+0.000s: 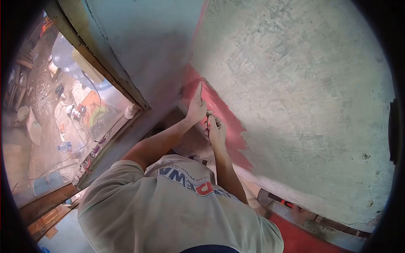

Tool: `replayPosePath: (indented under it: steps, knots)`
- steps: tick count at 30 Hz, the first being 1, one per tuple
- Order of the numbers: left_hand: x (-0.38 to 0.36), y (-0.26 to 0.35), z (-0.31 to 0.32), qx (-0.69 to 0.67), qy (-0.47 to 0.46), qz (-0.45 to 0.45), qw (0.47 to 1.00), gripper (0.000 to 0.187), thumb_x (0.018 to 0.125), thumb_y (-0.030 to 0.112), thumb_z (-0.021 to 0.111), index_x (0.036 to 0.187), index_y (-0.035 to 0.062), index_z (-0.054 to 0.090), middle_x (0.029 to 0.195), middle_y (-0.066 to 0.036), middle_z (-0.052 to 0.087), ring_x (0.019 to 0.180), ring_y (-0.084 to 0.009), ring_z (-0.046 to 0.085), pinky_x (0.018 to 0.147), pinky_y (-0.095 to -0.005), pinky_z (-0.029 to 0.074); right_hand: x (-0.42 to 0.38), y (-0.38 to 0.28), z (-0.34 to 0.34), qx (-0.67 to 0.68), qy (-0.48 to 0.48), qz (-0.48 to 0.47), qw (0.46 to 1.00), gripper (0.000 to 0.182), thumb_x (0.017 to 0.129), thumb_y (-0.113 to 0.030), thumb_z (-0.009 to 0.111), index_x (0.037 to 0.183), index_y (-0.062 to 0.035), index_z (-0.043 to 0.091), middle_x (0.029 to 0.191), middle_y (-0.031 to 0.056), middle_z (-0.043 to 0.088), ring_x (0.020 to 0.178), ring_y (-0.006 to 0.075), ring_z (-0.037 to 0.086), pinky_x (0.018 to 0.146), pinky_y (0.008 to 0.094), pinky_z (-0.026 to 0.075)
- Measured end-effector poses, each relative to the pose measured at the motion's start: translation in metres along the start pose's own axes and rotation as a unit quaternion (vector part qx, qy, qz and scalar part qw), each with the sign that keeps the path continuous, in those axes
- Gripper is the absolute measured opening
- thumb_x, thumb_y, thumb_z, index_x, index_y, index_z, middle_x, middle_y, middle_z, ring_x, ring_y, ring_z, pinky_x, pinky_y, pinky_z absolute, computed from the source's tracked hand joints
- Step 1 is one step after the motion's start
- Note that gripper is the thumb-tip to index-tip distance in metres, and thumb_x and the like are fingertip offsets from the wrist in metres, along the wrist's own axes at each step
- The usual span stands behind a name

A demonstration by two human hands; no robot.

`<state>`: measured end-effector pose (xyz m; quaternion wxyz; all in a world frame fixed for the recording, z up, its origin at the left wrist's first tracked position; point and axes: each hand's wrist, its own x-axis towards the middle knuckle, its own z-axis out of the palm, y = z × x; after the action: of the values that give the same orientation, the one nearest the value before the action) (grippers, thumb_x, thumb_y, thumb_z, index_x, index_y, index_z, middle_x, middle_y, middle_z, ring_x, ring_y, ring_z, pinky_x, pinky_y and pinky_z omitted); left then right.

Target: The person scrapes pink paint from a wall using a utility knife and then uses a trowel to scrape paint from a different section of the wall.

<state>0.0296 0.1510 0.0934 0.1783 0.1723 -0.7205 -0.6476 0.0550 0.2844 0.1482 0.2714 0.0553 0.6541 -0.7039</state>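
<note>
My left hand (196, 109) is raised against the corner between two walls, fingers together, with a thin tool along the index finger whose tip meets the red-painted patch (228, 122). Just below and to the right, my right hand (217, 130) is closed, its fingers curled round something small and dark that I cannot make out. The two hands are close to each other. Red paint with a jagged edge covers the lower left of the pale plastered wall (303, 84).
At the left, a window opening with a wooden frame (105, 63) looks onto cluttered ground with plastic bottles (65, 146). A tool with a red and black handle (287, 203) lies on a ledge at the lower right, above a red surface (303, 238).
</note>
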Motion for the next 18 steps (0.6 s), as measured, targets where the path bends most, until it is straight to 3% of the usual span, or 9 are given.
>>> replayPosePath:
  steps: [1,4,7,10,13,16,17,18]
  knots:
    - [-0.005,0.011,0.001,0.007,-0.014,-0.047,0.999,0.084,0.088,-0.012,0.042,0.166,0.0027,0.017,0.159,-0.026,0.046,0.106,-0.0237,0.064,0.092,-0.0351,0.051,-0.01,-0.005,-0.009,0.0,-0.006,0.018,1.0,0.029,0.105,-0.028,0.06,0.083,-0.0087,0.062,0.068,-0.0054,0.052,0.049,0.004,0.042,0.043,0.0231,0.029]
    - [-0.054,-0.007,0.052,-0.007,-0.037,0.016,0.999,0.085,0.087,-0.014,0.04,0.166,0.0021,0.016,0.16,-0.028,0.042,0.102,-0.026,0.064,0.092,-0.0371,0.051,-0.043,0.015,-0.064,-0.08,0.03,-0.08,0.993,0.029,0.105,-0.027,0.06,0.082,-0.0088,0.062,0.067,-0.0039,0.052,0.048,0.0049,0.042,0.042,0.0238,0.029]
    - [-0.075,0.004,0.079,-0.01,-0.002,0.049,0.999,0.086,0.085,-0.016,0.038,0.166,0.0011,0.015,0.16,-0.029,0.042,0.11,-0.0295,0.065,0.095,-0.0388,0.051,-0.055,0.014,-0.088,-0.055,0.017,-0.058,0.997,0.029,0.105,-0.027,0.06,0.084,-0.008,0.064,0.067,-0.0041,0.052,0.048,0.0051,0.042,0.042,0.0243,0.029]
    - [-0.036,-0.009,0.051,0.007,0.051,0.09,0.995,0.087,0.085,-0.011,0.044,0.166,0.0027,0.016,0.157,-0.03,0.041,0.108,-0.0351,0.064,0.098,-0.041,0.051,-0.033,-0.009,-0.05,-0.033,-0.005,0.011,0.999,0.029,0.106,-0.026,0.059,0.084,-0.0075,0.061,0.069,-0.0037,0.054,0.049,0.0037,0.044,0.042,0.0222,0.029]
    - [-0.011,-0.016,0.023,0.004,0.031,0.034,0.999,0.086,0.085,-0.011,0.042,0.166,0.0027,0.017,0.157,-0.03,0.04,0.11,-0.0331,0.063,0.098,-0.0398,0.051,-0.004,0.0,-0.02,-0.022,-0.001,0.018,1.0,0.03,0.106,-0.026,0.059,0.083,-0.0085,0.059,0.068,-0.0041,0.053,0.048,0.0036,0.043,0.042,0.0222,0.028]
    - [-0.038,-0.005,0.041,0.041,0.015,0.035,0.998,0.087,0.084,-0.011,0.042,0.166,0.0033,0.018,0.159,-0.031,0.038,0.111,-0.035,0.063,0.096,-0.0403,0.051,-0.033,0.003,-0.046,0.002,0.007,0.009,1.0,0.029,0.106,-0.026,0.059,0.083,-0.0094,0.059,0.068,-0.0047,0.052,0.048,0.003,0.042,0.042,0.0223,0.028]
    - [-0.05,-0.01,0.054,0.046,0.015,0.075,0.996,0.088,0.084,-0.011,0.042,0.167,0.0039,0.017,0.16,-0.032,0.036,0.109,-0.0375,0.064,0.093,-0.0414,0.052,-0.04,0.023,-0.067,0.007,0.012,-0.031,0.999,0.025,0.106,-0.027,0.06,0.094,-0.0064,0.068,0.068,-0.0052,0.052,0.051,0.0039,0.043,0.044,0.0221,0.032]
    - [-0.061,-0.015,0.068,0.052,0.016,0.115,0.992,0.089,0.083,-0.011,0.043,0.167,0.0045,0.016,0.162,-0.032,0.035,0.108,-0.0401,0.065,0.09,-0.0425,0.052,-0.051,0.027,-0.079,-0.001,0.013,-0.023,1.0,0.025,0.107,-0.027,0.06,0.094,-0.0066,0.067,0.068,-0.0054,0.052,0.051,0.0035,0.043,0.044,0.0218,0.032]
